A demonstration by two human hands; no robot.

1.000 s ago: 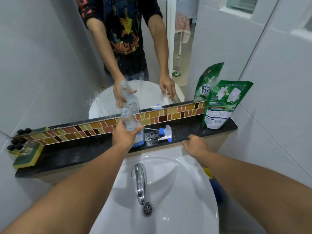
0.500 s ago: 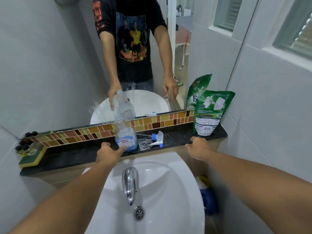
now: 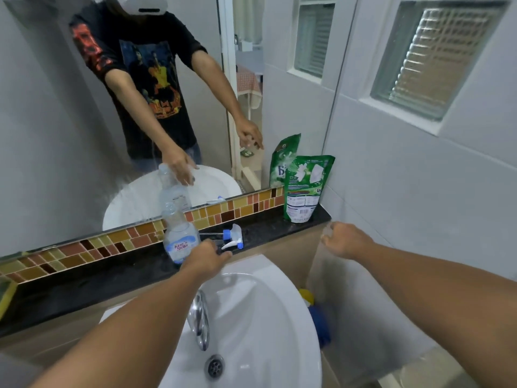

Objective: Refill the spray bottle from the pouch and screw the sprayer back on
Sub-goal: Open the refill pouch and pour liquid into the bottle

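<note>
Standing on ledge: clear uncapped spray bottle (image 3: 180, 239), liquid level unclear
Sprayer (image 3: 232, 239): lying right of bottle
Pouch (image 3: 306, 189): green, upright, far right
Left hand (image 3: 205, 260): loosely curled beside bottle, empty
Right hand (image 3: 345, 242): half-curled, empty

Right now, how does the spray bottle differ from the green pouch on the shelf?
The spray bottle is clear plastic with a narrow open neck; the green pouch is opaque, flat and printed. The bottle stands near the middle of the black shelf, next to the left hand; the pouch stands at the right end, against the wall, with no hand touching it. The bottle is shorter than the pouch. Both stand upright on the same shelf.
</note>
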